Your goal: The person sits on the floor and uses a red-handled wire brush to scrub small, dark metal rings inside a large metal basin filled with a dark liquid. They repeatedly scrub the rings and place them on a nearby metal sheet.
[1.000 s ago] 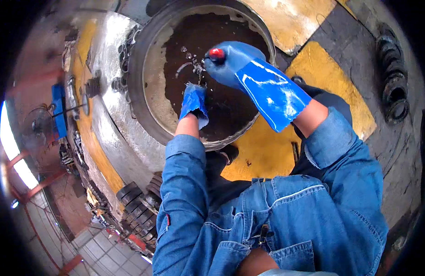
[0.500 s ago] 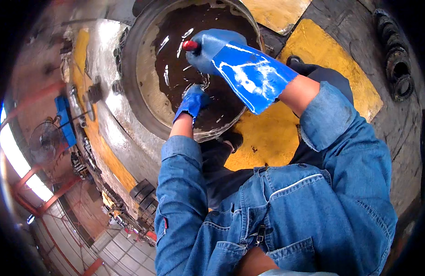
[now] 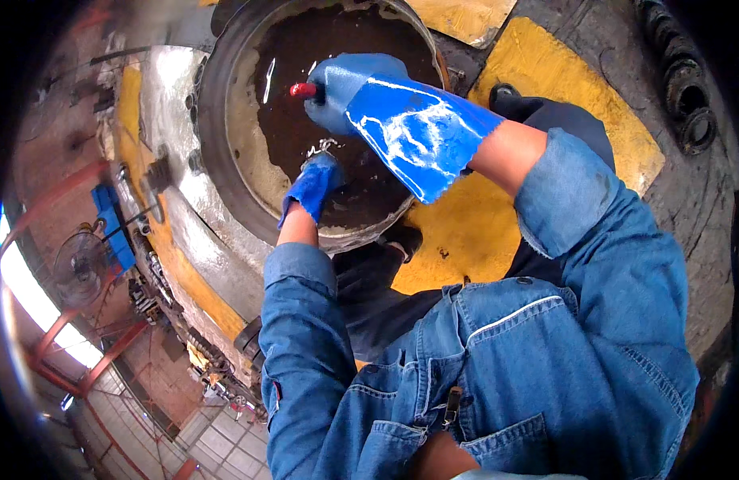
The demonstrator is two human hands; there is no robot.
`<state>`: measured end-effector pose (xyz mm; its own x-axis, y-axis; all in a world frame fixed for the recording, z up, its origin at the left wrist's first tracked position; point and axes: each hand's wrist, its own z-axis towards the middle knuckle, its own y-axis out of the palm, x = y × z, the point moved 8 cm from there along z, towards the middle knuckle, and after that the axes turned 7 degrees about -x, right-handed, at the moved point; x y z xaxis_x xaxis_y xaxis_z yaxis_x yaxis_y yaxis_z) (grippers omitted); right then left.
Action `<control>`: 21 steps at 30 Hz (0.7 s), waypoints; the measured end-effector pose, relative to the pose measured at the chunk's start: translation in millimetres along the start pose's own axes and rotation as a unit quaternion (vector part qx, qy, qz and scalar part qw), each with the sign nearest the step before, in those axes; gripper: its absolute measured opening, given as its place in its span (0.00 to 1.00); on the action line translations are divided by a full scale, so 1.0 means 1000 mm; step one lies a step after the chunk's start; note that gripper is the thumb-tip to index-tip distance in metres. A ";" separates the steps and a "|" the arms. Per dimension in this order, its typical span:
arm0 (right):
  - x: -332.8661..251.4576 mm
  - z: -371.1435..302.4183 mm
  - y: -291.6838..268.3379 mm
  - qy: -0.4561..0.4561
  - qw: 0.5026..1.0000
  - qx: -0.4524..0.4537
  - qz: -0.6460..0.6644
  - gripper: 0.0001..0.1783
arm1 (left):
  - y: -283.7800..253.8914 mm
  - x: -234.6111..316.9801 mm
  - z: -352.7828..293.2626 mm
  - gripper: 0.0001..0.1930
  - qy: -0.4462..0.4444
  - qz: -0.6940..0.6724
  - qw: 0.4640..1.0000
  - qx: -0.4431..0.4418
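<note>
A wide round metal basin stands in front of me, holding dark brown liquid with pale residue along its inner left side. My right hand, in a long blue rubber glove, is closed above the liquid around a tool with a red handle end. The rest of that tool is hidden by the glove and the liquid. Lower left of it, my left hand, also blue-gloved, reaches into the liquid near the basin's near side. Its fingers are submerged, and ripples glint just beyond them.
Yellow floor plates lie right of the basin. Several dark rings line the far right. Left of the basin runs a metal surface with a yellow strip, and hand tools lie beside it. A fan stands farther left.
My right hand and the red-ended tool have moved a little left over the liquid. My left hand has also shifted slightly left. The whole view has shifted a little.
</note>
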<state>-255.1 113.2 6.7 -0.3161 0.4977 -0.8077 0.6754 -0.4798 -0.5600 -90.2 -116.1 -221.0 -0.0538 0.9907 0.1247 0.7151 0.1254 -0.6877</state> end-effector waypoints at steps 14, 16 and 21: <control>0.018 -0.002 0.001 -0.014 0.999 0.014 0.031 0.15 | -0.105 0.161 -0.055 0.28 0.061 0.082 0.988 -0.119; 0.012 -0.004 -0.001 0.007 1.000 -0.004 0.018 0.16 | -0.108 0.166 -0.061 0.27 0.064 0.100 0.988 -0.100; 0.011 -0.002 0.002 0.016 1.000 0.003 0.004 0.17 | -0.116 0.185 -0.071 0.25 0.067 0.181 0.979 -0.066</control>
<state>-255.8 119.5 -3.2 -0.2895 0.5159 -0.8063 0.6735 -0.4887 -0.5546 -133.4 49.3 -67.5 0.3046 0.9524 -0.0113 0.7546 -0.2485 -0.6073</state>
